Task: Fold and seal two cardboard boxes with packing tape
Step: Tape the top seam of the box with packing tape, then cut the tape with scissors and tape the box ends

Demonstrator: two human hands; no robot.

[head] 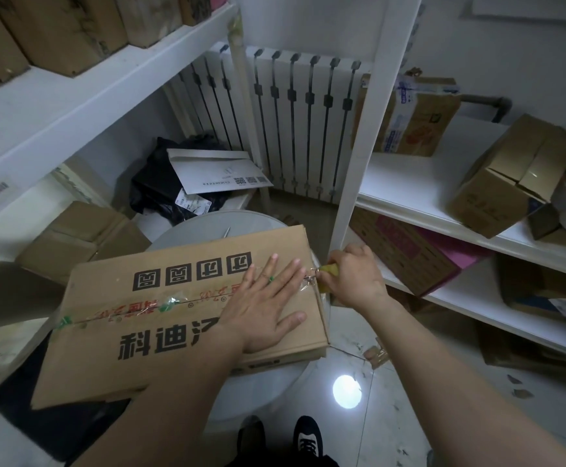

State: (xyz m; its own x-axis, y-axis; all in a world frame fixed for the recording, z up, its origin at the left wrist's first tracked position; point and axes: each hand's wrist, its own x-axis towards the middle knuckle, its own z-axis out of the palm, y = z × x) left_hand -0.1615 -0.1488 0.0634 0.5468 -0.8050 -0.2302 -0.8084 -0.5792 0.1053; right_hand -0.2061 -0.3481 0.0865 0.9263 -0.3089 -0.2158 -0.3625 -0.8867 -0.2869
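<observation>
Two hands [264, 311] [355, 278], one tape dispenser [328, 272], one box [99, 365] on one round table [190, 227], one radiator [301, 123], two shoes [306, 436] [251, 433]

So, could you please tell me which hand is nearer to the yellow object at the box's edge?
Right. The right hand grips the yellow object at the edge of the box; the left hand lies flat on the box top, just short of it.

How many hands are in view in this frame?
2. The left hand lies flat on the taped cardboard box. The right hand, at the box's right edge, grips a yellow object. None seems hidden.
</observation>
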